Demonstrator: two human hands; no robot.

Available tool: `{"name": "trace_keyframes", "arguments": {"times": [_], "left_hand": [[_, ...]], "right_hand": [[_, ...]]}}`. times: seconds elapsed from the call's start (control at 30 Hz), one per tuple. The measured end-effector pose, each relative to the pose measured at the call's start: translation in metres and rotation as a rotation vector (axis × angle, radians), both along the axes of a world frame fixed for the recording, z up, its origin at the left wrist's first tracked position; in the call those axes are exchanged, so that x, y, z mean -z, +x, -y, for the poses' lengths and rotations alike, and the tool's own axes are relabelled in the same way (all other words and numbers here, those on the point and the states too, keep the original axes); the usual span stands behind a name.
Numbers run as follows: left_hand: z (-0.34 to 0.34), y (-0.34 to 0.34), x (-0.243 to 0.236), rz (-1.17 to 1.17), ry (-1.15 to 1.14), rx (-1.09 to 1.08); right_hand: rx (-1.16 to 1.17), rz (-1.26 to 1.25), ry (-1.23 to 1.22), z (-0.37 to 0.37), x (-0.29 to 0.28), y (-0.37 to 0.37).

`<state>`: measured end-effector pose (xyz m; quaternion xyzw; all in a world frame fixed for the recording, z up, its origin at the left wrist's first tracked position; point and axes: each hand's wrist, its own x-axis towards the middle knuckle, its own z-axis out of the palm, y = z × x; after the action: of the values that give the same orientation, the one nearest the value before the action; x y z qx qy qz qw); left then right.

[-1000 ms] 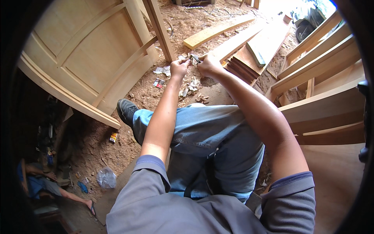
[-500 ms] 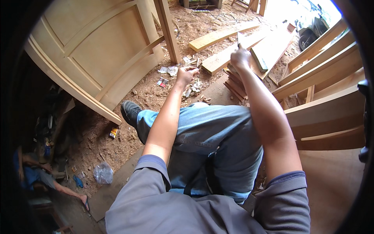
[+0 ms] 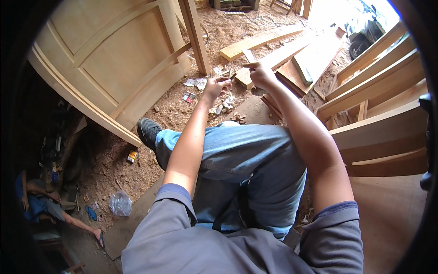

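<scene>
My right hand point(image 3: 263, 76) is wrapped round a tool with a flat, pale blade point(image 3: 248, 55), its index finger stretched along it. The blade points up and away; a dark end of the tool shows below the fist. Left of it, my left hand point(image 3: 215, 87) pinches a small stick of wood point(image 3: 233, 76) between thumb and fingers. Blade and stick are close but apart. Below the hands lie pale wood chips point(image 3: 223, 105) and several small wood blocks point(image 3: 238, 117). Reddish-brown strips of wood point(image 3: 272, 106) are stacked under my right wrist.
A panelled wooden door point(image 3: 123, 59) stands at the left. Beyond my hands are planks point(image 3: 260, 42) on shavings; wooden frames point(image 3: 369, 109) line the right. A plastic bag point(image 3: 120, 203) lies lower left, near another person's leg point(image 3: 82, 223). A motorcycle point(image 3: 362, 41) stands far right.
My right hand has come down and left with the tool, toward my left hand, and its blade now tilts left. My left hand has barely moved.
</scene>
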<state>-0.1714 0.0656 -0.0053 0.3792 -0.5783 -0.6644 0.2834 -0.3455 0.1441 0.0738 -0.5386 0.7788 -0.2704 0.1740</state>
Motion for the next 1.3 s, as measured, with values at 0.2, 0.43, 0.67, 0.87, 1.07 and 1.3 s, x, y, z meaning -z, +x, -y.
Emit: {"name": "trace_keyframes", "arguments": {"times": [0.2, 0.43, 0.67, 0.87, 1.07, 1.3], "left_hand": [[-0.006, -0.003, -0.008, 0.029, -0.104, 0.114], [-0.001, 0.003, -0.015, 0.059, -0.161, 0.166], [-0.001, 0.052, -0.042, 0.315, -0.309, 0.095], [-0.053, 0.112, -0.060, 0.389, -0.473, 0.112], [-0.151, 0.191, -0.053, 0.399, -0.581, -0.032], [-0.225, 0.228, -0.003, 0.655, -0.900, -0.577]], "right_hand": [[-0.052, -0.013, 0.110, 0.002, 0.002, -0.002], [-0.145, 0.086, 0.175, 0.011, 0.006, -0.015], [-0.050, 0.227, 0.094, 0.038, 0.005, -0.010], [0.185, 0.744, 0.141, 0.033, 0.054, -0.008], [0.598, 0.595, 0.255, -0.030, 0.216, -0.015], [0.872, 0.409, 0.596, -0.123, 0.328, -0.019]]}}
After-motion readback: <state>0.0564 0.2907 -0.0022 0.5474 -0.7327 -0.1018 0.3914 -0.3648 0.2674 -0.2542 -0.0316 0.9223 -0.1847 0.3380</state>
